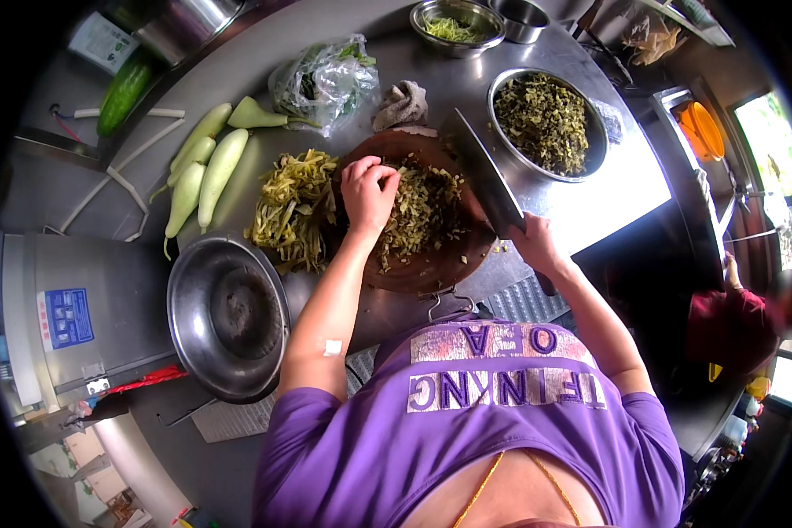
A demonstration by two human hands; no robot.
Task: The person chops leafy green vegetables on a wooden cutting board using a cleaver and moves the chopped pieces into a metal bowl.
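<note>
A round wooden chopping block [412,277] stands before me, with chopped pickled greens [419,211] spread over it. My left hand [371,191] rests at the left side of this pile, fingers bent and thumb near the fingertips; whether it pinches a bit of greens is hidden. My right hand [534,241] grips the handle of a broad cleaver [488,175], whose blade slants along the block's right edge. Left of the block lies a heap of long uncut pickled greens [297,211]. A steel bowl [604,155] of chopped greens sits beyond the cleaver, to the right.
Several pale green gourds [221,178] lie on the steel table at left, near a plastic bag of greens [330,82]. A rag [401,105] sits behind the block. An empty metal basin [231,317] is by my left arm. Another person [732,323] stands at far right.
</note>
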